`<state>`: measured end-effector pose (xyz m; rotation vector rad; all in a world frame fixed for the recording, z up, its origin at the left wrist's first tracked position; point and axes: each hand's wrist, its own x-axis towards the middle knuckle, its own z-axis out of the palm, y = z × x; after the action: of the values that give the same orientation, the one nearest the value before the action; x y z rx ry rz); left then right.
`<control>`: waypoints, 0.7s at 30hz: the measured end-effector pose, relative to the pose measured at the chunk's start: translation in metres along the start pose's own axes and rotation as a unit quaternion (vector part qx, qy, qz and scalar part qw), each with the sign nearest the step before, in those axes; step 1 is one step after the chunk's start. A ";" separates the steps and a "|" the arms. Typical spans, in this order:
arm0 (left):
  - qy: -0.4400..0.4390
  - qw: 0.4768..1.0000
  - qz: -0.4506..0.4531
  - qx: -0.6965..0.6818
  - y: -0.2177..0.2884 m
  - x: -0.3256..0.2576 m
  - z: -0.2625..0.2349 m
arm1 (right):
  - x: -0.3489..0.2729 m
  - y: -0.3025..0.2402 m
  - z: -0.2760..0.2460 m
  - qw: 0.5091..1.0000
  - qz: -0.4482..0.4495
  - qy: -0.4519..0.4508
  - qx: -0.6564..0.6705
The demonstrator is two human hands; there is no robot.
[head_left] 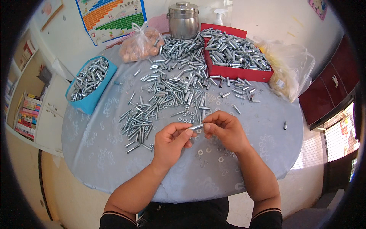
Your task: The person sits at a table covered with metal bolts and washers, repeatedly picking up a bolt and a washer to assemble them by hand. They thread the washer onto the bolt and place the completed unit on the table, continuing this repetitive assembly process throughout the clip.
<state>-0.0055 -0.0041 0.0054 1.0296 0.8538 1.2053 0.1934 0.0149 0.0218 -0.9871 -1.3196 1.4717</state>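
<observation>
1. The left hand (171, 142) and the right hand (225, 130) pinch 1 small metal sleeve (197, 126) between their fingertips, each at 1 end.
2. The sleeve is above the round table (267, 152), near loose washers (207, 150).

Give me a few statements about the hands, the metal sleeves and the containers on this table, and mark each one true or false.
1. Both hands hold one metal sleeve between them. True: the left hand and right hand pinch its ends.
2. The red tray is empty. False: it is heaped with sleeves.
3. The blue bin sits at the table's left edge. True.
4. The steel pot has no lid. False: a lid covers it.
5. Loose washers lie on the tablecloth near the hands. True.
</observation>
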 end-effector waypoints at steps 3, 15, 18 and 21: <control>0.001 1.000 -0.013 0.002 0.001 0.000 0.000 | 0.000 -0.001 0.001 1.000 0.010 -0.017 0.006; 0.029 0.998 -0.007 0.054 -0.003 0.000 0.004 | -0.002 -0.006 -0.001 0.998 0.058 0.038 -0.008; 0.068 0.996 0.017 0.056 -0.002 0.000 -0.001 | -0.004 -0.018 -0.009 0.986 0.135 -0.025 -0.095; 0.084 0.995 0.034 0.040 -0.002 0.002 -0.003 | -0.009 -0.031 -0.017 0.943 0.195 -0.168 -0.209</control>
<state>-0.0074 -0.0021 0.0023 1.0396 1.0110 1.3382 0.2152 0.0119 0.0510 -1.3744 -1.8127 1.7514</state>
